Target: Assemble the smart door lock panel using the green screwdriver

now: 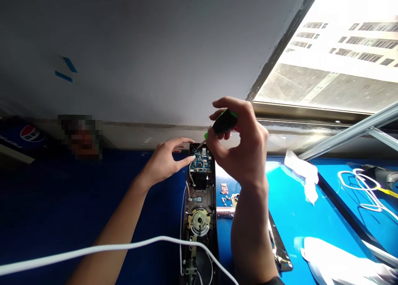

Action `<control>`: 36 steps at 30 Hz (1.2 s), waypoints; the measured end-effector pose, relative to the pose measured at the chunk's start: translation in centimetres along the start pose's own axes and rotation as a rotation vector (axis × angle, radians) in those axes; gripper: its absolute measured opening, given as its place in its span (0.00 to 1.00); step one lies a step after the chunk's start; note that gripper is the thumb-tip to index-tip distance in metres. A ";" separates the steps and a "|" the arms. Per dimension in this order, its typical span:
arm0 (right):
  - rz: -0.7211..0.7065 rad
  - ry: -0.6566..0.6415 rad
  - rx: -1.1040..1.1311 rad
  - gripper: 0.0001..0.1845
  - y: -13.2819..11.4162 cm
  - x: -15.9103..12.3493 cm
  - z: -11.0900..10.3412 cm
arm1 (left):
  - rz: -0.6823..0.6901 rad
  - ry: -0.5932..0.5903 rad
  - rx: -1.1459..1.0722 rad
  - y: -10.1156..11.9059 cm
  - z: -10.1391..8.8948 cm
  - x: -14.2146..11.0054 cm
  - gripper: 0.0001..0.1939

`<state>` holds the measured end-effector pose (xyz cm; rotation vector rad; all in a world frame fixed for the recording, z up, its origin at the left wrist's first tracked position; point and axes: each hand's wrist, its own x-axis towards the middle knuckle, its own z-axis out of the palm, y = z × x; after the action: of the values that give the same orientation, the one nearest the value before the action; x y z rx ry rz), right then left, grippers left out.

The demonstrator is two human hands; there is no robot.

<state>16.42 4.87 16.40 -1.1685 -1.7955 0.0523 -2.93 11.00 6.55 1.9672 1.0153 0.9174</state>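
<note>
A long dark device housing lies lengthwise before me with its inside showing. At its far end sits a blue circuit board; a round metal speaker-like part is nearer to me. My right hand grips a screwdriver with a black and green handle, its shaft slanting down to the board's upper left corner. Whether the tip sits in a screw is too small to tell. My left hand holds the housing's far left edge, thumb on the board's side and fingers at the end.
Right of the housing lie a small red board and several small screws. A white cable crosses in front. Crumpled plastic, a white bag and a coiled cable rest on the blue table at right. A wall stands behind.
</note>
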 end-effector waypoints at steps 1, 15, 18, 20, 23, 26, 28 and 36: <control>0.015 -0.009 -0.004 0.22 -0.2 0.0 -0.4 | 0.036 0.041 0.072 0.2 0.0 0.0 0.22; 0.058 0.072 0.035 0.26 0.3 -1.6 -4.2 | 0.220 0.062 0.241 3.3 2.0 -0.8 0.12; 0.070 0.071 0.041 0.23 0.1 -1.8 -4.8 | 0.194 0.056 0.206 4.0 3.0 -1.0 0.06; 0.102 0.067 0.058 0.21 0.1 -2.0 -5.4 | 0.188 0.010 0.220 4.5 3.5 -1.2 0.06; 0.138 0.043 0.074 0.19 0.6 -2.7 -6.4 | 0.213 -0.075 0.268 5.4 4.0 -1.4 0.06; 0.148 -0.038 0.074 0.21 1.7 -3.5 -7.4 | 0.262 -0.167 0.290 6.1 4.9 -1.8 0.08; 0.160 -0.114 0.088 0.22 2.5 -4.1 -8.2 | 0.291 -0.231 0.308 6.4 5.8 -2.1 0.09; 0.348 -0.408 -0.070 0.24 4.4 -5.7 -11.3 | 0.360 -0.434 0.612 7.2 8.9 -2.2 0.09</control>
<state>28.10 -1.68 16.40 -1.5985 -1.9280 0.4628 5.98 3.63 7.72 2.7701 0.7463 0.3239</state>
